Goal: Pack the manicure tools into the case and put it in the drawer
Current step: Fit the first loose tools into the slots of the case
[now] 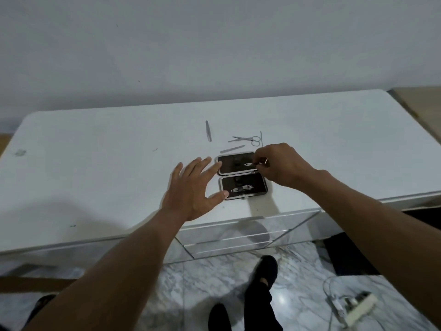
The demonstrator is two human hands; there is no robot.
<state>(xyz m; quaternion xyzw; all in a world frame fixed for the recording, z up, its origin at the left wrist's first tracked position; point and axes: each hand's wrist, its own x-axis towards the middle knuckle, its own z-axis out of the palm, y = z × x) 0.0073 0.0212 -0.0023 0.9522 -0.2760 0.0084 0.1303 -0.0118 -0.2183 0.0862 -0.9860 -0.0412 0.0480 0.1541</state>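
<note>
A dark manicure case [242, 175] lies open flat on the white table [95, 163], near its front edge. A nail clipper [241, 188] sits in the near half. My right hand [279, 163] pinches a small metal tool [253, 164] over the far half of the case. My left hand [193, 187] is spread open, fingertips touching the case's left edge. Behind the case lie a nail file [232, 148], small scissors [247, 139], tweezers [208, 130] and a thin metal pick [261, 138].
A mirrored drawer front [238, 237] sits below the table edge just under the case. The floor is marble tile, with my feet [265, 273] and a white power strip with cable [353, 304] at lower right. A plain wall runs behind the table.
</note>
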